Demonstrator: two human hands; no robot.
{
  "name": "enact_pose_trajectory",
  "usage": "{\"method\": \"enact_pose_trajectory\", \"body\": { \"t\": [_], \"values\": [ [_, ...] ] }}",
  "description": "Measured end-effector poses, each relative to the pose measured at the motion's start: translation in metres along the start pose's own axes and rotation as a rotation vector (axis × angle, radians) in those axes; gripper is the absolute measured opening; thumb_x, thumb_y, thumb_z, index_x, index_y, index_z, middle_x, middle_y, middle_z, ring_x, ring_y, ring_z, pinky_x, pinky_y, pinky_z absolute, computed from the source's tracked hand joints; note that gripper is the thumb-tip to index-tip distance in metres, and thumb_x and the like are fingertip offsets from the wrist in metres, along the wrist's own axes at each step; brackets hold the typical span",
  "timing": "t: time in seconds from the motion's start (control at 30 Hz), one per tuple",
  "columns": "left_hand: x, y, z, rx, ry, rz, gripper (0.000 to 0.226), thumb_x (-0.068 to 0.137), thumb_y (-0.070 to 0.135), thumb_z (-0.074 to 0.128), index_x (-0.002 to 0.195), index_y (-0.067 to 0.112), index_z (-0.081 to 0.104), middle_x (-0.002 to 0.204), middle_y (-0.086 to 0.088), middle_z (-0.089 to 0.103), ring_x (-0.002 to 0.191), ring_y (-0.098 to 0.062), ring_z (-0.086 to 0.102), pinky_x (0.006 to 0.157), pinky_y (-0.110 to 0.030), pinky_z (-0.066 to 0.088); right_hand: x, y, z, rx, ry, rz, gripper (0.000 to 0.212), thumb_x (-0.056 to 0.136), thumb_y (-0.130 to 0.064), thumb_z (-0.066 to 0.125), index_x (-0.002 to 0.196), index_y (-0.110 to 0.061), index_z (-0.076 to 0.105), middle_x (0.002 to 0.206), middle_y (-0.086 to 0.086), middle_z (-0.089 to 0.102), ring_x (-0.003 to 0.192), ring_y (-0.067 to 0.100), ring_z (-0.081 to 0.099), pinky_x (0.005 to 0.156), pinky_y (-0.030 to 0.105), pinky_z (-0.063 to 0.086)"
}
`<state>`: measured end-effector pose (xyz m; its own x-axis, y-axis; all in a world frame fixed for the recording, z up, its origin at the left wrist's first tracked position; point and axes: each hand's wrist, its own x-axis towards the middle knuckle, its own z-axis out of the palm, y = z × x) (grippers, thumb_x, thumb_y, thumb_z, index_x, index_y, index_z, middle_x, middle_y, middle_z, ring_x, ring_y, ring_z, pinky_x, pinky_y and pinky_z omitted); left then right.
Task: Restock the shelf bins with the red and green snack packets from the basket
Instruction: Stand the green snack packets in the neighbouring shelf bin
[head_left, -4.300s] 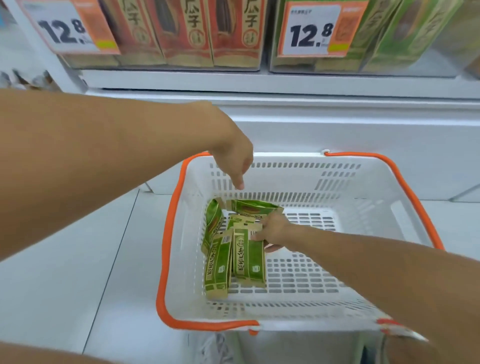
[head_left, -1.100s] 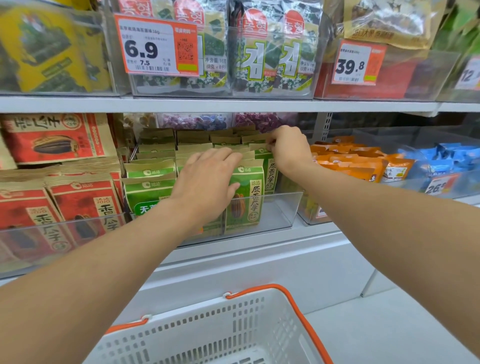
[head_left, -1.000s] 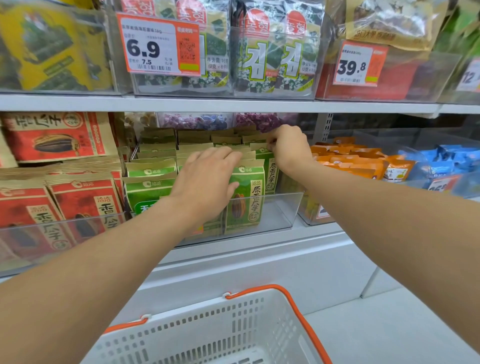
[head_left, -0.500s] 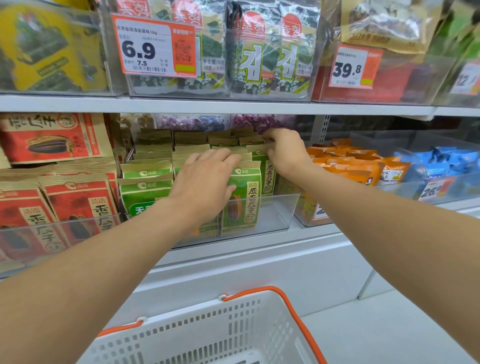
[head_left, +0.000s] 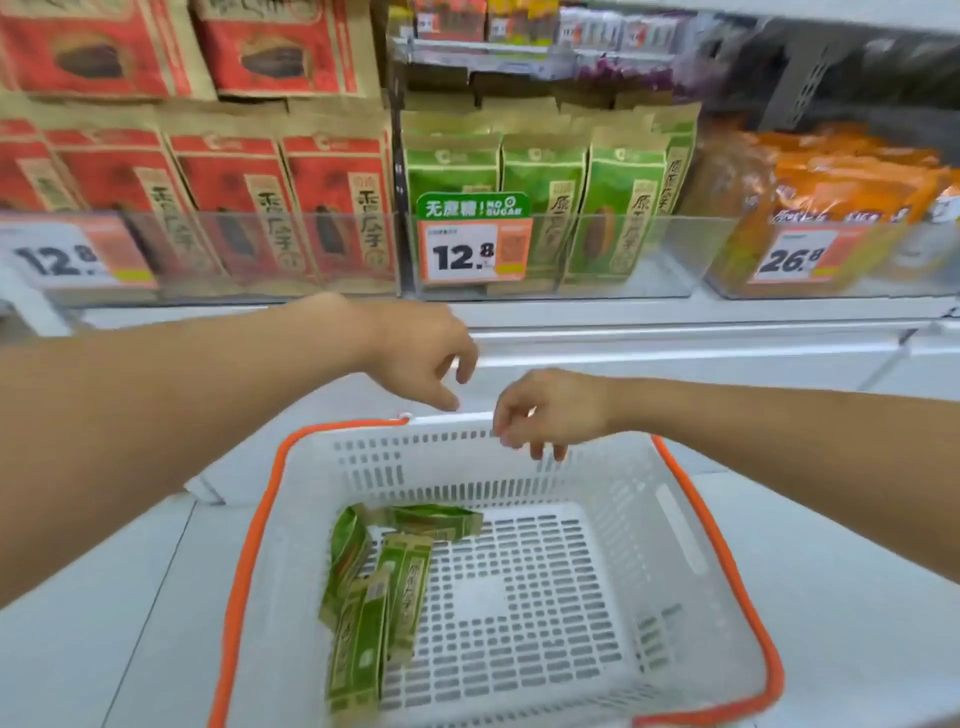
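A: Half a sec ago both hands were up in the green bin, tucking packets in. They've dropped away from the shelf, and the view has tipped down w/ them.

B: Holding anything?

A: No. Left hand (head_left: 423, 364) hangs just above the far rim of the basket (head_left: 691, 551), fingers loosely curled, nothing in them. Right hand (head_left: 545, 413) is the same, fingertips dangling over that rim, also empty. Bit blurry, but I see no packet in either.

B: So what's left in there?

A: A small clump of green packets (head_left: 374, 587), all on the left side of the basket floor, some lying on edge, one flat across the back. Four or five, can't count exactly since they overlap. No red ones in the basket that I can see; rest of the floor shows bare mesh.

B: And the shelf?

A: Green bin (head_left: 550, 249) looks well filled: three rows standing upright at the front, more behind. Some room toward the front right, I'd guess, behind the clear wall. Red bin (head_left: 249, 244), just left of it, is packed w/ red packets (head_left: 228, 208) across the front.

B: So nearly done?

A: I'd say most of the way. Red side seems finished, and the green clump is what's left. Maybe one or two more trips.
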<state>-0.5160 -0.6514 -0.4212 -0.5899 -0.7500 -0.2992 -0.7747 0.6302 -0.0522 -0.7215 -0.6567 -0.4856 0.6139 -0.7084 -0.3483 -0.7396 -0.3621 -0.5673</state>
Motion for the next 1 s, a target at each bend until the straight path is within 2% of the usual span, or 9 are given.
{"method": "enact_pose_trajectory", "body": {
  "t": [0.07, 0.17, 0.3, 0.43, 0.53, 0.6, 0.77, 0.87, 1.0],
  "values": [
    [-0.02, -0.011, 0.035, -0.026, -0.325, -0.121, 0.047, 0.086, 0.055, 0.066, 0.122, 0.026, 0.061, 0.081, 0.018, 0.051, 0.091, -0.013, 0.052, 0.088, -0.032, 0.048, 0.032, 0.006, 0.064, -0.187, -0.179, 0.059, 0.037, 0.09, -0.028, 0.071, 0.123, -0.012, 0.063, 0.118, 0.006, 0.067, 0.104, 0.026, 0.065, 0.078, 0.029, 0.052],
    [-0.045, -0.029, 0.08, -0.045, -0.515, -0.234, 0.052, 0.089, 0.057, 0.062, 0.131, 0.027, 0.055, 0.079, 0.02, 0.042, 0.098, -0.015, 0.048, 0.094, -0.033, 0.045, 0.076, 0.015, 0.142, -0.327, -0.198, 0.18, 0.069, 0.088, -0.035, 0.074, 0.143, -0.01, 0.042, 0.137, 0.012, 0.052, 0.12, 0.032, 0.054, 0.095, 0.038, 0.048],
    [-0.059, -0.052, 0.103, -0.107, -0.528, -0.272, 0.052, 0.089, 0.057, 0.062, 0.132, 0.029, 0.054, 0.085, 0.022, 0.041, 0.097, -0.012, 0.048, 0.092, -0.03, 0.043, 0.112, 0.04, 0.196, -0.368, -0.025, 0.366, 0.046, 0.087, -0.012, 0.065, 0.129, -0.013, 0.048, 0.122, 0.009, 0.058, 0.109, 0.031, 0.06, 0.082, 0.04, 0.053],
    [-0.053, -0.064, 0.098, -0.124, -0.48, -0.241, 0.052, 0.087, 0.057, 0.063, 0.132, 0.03, 0.054, 0.093, 0.021, 0.048, 0.105, -0.013, 0.05, 0.098, -0.032, 0.044, 0.115, 0.069, 0.204, -0.372, 0.025, 0.429, 0.014, 0.089, 0.002, 0.054, 0.091, -0.012, 0.057, 0.091, 0.006, 0.059, 0.083, 0.026, 0.061, 0.07, 0.035, 0.052],
    [-0.038, -0.059, 0.08, -0.118, -0.452, -0.213, 0.057, 0.083, 0.055, 0.07, 0.132, 0.031, 0.054, 0.11, 0.012, 0.058, 0.106, -0.014, 0.053, 0.094, -0.03, 0.045, 0.108, 0.078, 0.167, -0.3, 0.061, 0.296, 0.026, 0.094, -0.007, 0.052, 0.073, -0.022, 0.057, 0.08, 0.001, 0.06, 0.081, 0.025, 0.062, 0.068, 0.031, 0.047],
    [-0.022, -0.052, 0.063, -0.108, -0.433, -0.187, 0.065, 0.077, 0.054, 0.076, 0.133, 0.031, 0.053, 0.115, 0.01, 0.059, 0.104, -0.015, 0.056, 0.094, -0.033, 0.048, 0.091, 0.064, 0.111, -0.289, 0.061, 0.159, 0.035, 0.098, -0.014, 0.05, 0.065, -0.027, 0.046, 0.074, -0.001, 0.057, 0.075, 0.025, 0.058, 0.07, 0.035, 0.051],
    [0.021, -0.021, 0.002, -0.296, -0.363, -0.178, 0.096, 0.061, 0.059, 0.085, 0.142, 0.032, 0.04, 0.115, 0.013, 0.049, 0.11, -0.021, 0.061, 0.096, -0.039, 0.052, 0.012, 0.001, -0.044, -0.249, 0.05, 0.025, 0.018, 0.104, -0.019, 0.044, 0.087, -0.015, 0.049, 0.085, 0.01, 0.055, 0.071, 0.023, 0.063, 0.051, 0.045, 0.059],
    [0.039, 0.005, -0.038, -0.595, -0.214, -0.107, 0.073, 0.07, 0.043, 0.086, 0.13, 0.02, 0.051, 0.121, 0.003, 0.062, 0.099, -0.018, 0.067, 0.079, -0.033, 0.06, -0.044, -0.027, -0.112, -0.072, 0.229, -0.006, 0.018, 0.106, -0.02, 0.046, 0.089, -0.016, 0.051, 0.084, 0.006, 0.053, 0.072, 0.014, 0.065, 0.051, 0.045, 0.06],
    [0.047, 0.033, -0.088, -0.811, 0.145, -0.005, 0.029, 0.078, 0.027, 0.083, 0.102, 0.018, 0.07, 0.095, 0.001, 0.075, 0.085, -0.015, 0.073, 0.069, -0.03, 0.06, -0.103, -0.016, -0.14, 0.394, 0.557, -0.121, 0.01, 0.101, -0.011, 0.056, 0.108, -0.006, 0.06, 0.086, 0.01, 0.07, 0.074, 0.026, 0.072, 0.051, 0.037, 0.061]
  ]
}}
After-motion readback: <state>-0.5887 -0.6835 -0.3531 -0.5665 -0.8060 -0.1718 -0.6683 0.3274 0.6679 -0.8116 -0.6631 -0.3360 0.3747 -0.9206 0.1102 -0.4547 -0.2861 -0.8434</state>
